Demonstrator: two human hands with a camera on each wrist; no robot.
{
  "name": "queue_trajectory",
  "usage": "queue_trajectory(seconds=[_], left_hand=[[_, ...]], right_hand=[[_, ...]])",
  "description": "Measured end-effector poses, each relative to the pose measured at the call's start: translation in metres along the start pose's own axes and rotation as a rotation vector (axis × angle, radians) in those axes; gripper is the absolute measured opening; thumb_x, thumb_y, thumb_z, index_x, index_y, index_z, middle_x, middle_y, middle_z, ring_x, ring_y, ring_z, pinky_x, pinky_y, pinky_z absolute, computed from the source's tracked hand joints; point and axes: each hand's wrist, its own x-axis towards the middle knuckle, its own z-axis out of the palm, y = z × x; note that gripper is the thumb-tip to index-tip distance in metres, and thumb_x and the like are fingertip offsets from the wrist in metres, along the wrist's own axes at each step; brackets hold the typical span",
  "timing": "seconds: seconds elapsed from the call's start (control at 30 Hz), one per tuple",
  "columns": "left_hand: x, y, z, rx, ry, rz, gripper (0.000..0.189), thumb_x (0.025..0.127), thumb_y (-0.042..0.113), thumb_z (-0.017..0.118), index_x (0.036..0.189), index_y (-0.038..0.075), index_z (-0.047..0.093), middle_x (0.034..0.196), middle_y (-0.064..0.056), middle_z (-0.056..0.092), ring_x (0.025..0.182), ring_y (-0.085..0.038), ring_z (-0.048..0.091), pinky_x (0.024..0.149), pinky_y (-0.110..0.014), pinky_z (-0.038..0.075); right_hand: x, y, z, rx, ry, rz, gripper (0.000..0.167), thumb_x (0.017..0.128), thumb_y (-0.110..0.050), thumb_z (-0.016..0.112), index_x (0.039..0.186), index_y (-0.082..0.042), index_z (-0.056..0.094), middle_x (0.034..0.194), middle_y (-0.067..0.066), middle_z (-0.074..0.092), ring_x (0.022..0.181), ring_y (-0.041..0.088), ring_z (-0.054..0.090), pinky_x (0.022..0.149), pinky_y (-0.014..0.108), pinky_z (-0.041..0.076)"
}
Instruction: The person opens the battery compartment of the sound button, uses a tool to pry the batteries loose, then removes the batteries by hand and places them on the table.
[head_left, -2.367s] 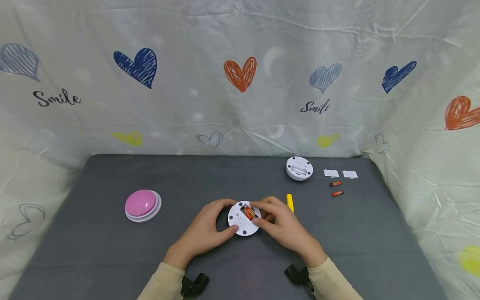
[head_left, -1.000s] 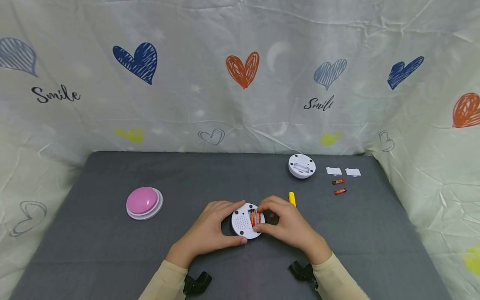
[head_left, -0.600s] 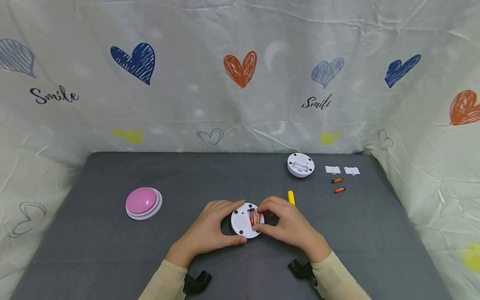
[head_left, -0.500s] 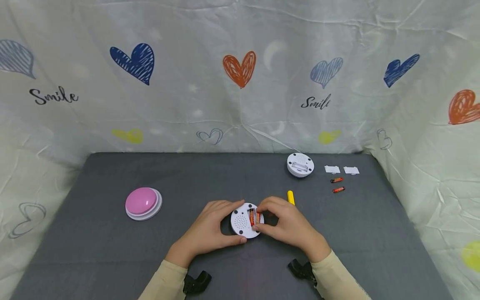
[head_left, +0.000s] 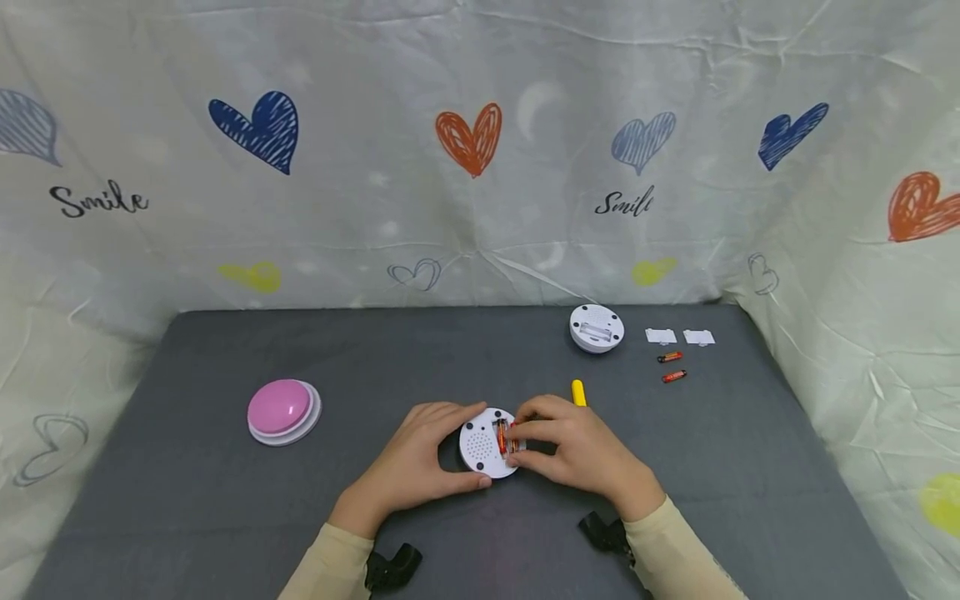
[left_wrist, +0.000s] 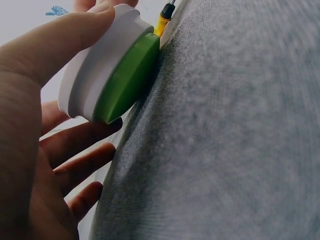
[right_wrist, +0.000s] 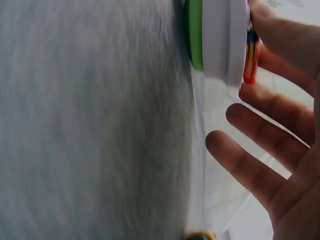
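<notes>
A round push-button device lies face down on the table, white base up, its green dome seen from the side in the left wrist view. My left hand grips its rim between thumb and fingers. In the open battery compartment sits a battery. My right hand pinches a second battery between thumb and fingers at the compartment's right side; it stands up past the base in the right wrist view. The other fingers of the right hand are spread, and they partly hide this battery in the head view.
A pink-domed button stands on the left. At the back right are an upturned white button, two white covers and two loose batteries. A yellow-handled screwdriver lies just behind my right hand, partly hidden.
The device has turned so that its compartment faces my right hand. The right battery, earlier lying beside the other, is now shifted outward in my right fingers. My left hand keeps its hold.
</notes>
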Motion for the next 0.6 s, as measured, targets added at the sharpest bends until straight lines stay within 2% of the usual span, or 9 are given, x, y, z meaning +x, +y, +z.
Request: queue_trajectory(seconds=[0.37, 0.6], left_hand=[[0.0008, -0.0007, 0.0005, -0.014, 0.000, -0.021, 0.092, 0.085, 0.066, 0.088, 0.161, 0.025, 0.057, 0.149, 0.008, 0.065, 0.141, -0.024, 0.054, 0.119, -0.060, 0.038], [0.0011, -0.0006, 0.0014, -0.004, -0.002, -0.030, 0.093, 0.084, 0.066, 0.089, 0.161, 0.025, 0.058, 0.149, 0.007, 0.065, 0.140, -0.024, 0.055, 0.119, -0.059, 0.039]], right_hand=[[-0.0025, 0.0055, -0.0078, 0.009, -0.034, -0.002, 0.029, 0.093, -0.031, 0.091, 0.119, -0.019, 0.085, 0.118, -0.005, 0.072, 0.110, 0.012, 0.066, 0.092, 0.027, 0.059], [-0.0030, 0.0063, -0.0097, -0.017, -0.015, -0.027, 0.029, 0.092, -0.029, 0.092, 0.118, -0.017, 0.086, 0.120, -0.003, 0.074, 0.111, 0.014, 0.068, 0.093, 0.029, 0.059]])
